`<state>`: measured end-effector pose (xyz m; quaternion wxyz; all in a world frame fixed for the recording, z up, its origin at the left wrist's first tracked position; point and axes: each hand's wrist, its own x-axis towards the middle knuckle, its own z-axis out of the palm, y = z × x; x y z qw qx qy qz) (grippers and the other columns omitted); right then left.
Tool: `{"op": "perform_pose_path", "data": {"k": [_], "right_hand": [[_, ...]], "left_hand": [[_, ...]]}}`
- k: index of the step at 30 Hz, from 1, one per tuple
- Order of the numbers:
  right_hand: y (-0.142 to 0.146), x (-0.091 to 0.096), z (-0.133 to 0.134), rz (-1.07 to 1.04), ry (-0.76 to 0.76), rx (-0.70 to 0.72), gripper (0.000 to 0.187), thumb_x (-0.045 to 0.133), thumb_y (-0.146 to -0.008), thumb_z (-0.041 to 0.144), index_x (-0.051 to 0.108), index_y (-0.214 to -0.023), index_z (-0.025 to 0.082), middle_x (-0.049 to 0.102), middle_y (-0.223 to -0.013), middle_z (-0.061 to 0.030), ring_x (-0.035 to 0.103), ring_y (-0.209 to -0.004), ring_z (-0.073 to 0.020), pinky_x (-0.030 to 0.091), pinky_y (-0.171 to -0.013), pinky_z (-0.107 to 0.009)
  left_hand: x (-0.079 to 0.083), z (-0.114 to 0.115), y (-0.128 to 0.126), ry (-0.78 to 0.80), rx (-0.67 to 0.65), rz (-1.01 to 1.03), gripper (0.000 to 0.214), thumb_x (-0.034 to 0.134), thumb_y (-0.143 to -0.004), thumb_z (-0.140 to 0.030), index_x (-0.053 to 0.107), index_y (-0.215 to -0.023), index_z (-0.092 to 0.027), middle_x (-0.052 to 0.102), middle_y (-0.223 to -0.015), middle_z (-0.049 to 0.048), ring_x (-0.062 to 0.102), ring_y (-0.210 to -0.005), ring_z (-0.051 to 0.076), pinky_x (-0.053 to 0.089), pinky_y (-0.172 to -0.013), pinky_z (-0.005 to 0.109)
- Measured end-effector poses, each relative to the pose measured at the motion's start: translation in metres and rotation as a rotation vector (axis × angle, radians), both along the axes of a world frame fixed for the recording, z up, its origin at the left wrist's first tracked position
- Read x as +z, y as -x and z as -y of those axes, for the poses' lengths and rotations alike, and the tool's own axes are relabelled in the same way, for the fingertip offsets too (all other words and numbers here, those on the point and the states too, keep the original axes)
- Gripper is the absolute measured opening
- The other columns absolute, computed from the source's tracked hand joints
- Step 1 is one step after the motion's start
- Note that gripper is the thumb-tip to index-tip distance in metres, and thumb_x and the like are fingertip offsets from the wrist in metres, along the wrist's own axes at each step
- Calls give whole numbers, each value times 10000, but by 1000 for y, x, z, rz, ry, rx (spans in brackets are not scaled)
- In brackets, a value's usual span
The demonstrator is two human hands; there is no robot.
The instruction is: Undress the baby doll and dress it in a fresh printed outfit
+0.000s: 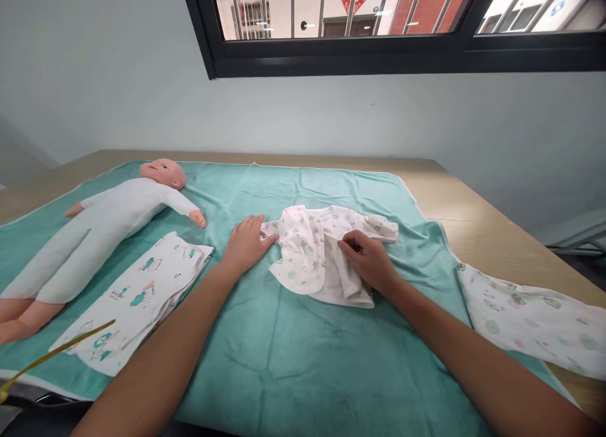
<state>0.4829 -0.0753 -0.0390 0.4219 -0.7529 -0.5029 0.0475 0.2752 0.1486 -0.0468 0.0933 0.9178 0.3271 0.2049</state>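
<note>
A small white baby shirt with a tiny print lies spread on the green towel, its sleeves out to both sides. My left hand rests flat with its fingers stretched out, the tips touching the end of the left sleeve. On the right, my right hand is closed in a pinch on the edge of the shirt's right front panel, which is folded back there. That hand covers part of the panel and the shirt's lower right side.
A baby doll in a white suit lies at the left. Beside it is a folded white printed cloth. Another printed cloth lies over the towel's right edge onto the wooden table. A yellow strap pokes up at lower left.
</note>
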Motion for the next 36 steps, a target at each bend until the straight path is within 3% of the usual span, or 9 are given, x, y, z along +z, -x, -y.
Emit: {"op": "perform_pose_path", "data": {"k": [6, 10, 13, 16, 20, 25, 29, 32, 36], "right_hand": [[9, 5, 2, -115, -48, 71, 160, 568, -899, 378, 621, -901, 227, 641, -769, -11, 577, -685, -164, 464, -644, -295], [24, 9, 6, -79, 104, 292, 186, 555, -910, 349, 647, -1036, 249, 685, -828, -9, 591, -667, -143, 472, -631, -273], [27, 12, 8, -78, 176, 423, 241, 527, -938, 366, 651, -1116, 263, 728, -913, -14, 631, -690, -141, 490, -654, -275], [15, 14, 8, -69, 51, 283, 248, 523, -944, 401, 673, -1054, 237, 740, -905, -30, 659, -713, -165, 514, -692, -305], [-28, 8, 9, 210, -88, -46, 232, 516, -933, 357, 679, -1023, 220, 722, -1054, -82, 646, -993, -257, 500, -892, -414], [-86, -7, 20, 397, 104, -321, 344, 560, -874, 409, 671, -1118, 193, 657, -1233, -137, 531, -1182, -363, 404, -988, -539], [-106, -7, 28, 199, 162, -421, 376, 554, -844, 493, 698, -1038, 205, 706, -1038, -94, 615, -947, -285, 470, -848, -432], [-108, -3, 31, 261, 199, -491, 340, 592, -789, 470, 719, -965, 207, 682, -909, -80, 602, -856, -268, 466, -791, -408], [-103, -2, 31, 257, 123, -488, 261, 567, -795, 423, 702, -847, 206, 659, -887, -81, 600, -847, -251, 463, -793, -391]], "left_hand": [[22, -5, 8, 58, 126, 215, 213, 509, -909, -351, 652, -983, -212, 703, -1028, 68, 627, -976, 242, 482, -857, 353], [29, -11, 16, 2, 407, 141, 246, 527, -896, -372, 628, -1058, -217, 674, -1038, 89, 628, -940, 270, 477, -762, 361], [27, -15, 20, -122, 408, 6, 297, 530, -892, -325, 626, -1131, -178, 632, -1125, 146, 606, -1000, 316, 473, -782, 399], [26, -6, 15, -258, 272, 67, 292, 503, -918, -297, 639, -1132, -152, 633, -1134, 152, 571, -1068, 331, 457, -882, 449], [28, 27, 1, -161, -203, 243, 227, 487, -958, -296, 660, -1053, -185, 672, -1090, 97, 581, -1056, 246, 466, -943, 397], [33, 63, -5, 105, -704, 94, 227, 567, -936, -381, 694, -1050, -231, 695, -1086, 63, 620, -1039, 199, 499, -909, 335], [37, 68, 1, 148, -817, -50, 446, 733, -789, -475, 671, -1181, -273, 663, -1193, 63, 598, -1126, 239, 481, -965, 366], [37, 67, 4, 121, -842, -123, 652, 777, -729, -482, 583, -1322, -292, 580, -1350, 84, 527, -1257, 286, 438, -1037, 417], [36, 69, 3, 67, -806, -100, 455, 637, -855, -290, 585, -1306, -264, 608, -1325, 70, 559, -1221, 246, 423, -1043, 392]]}}
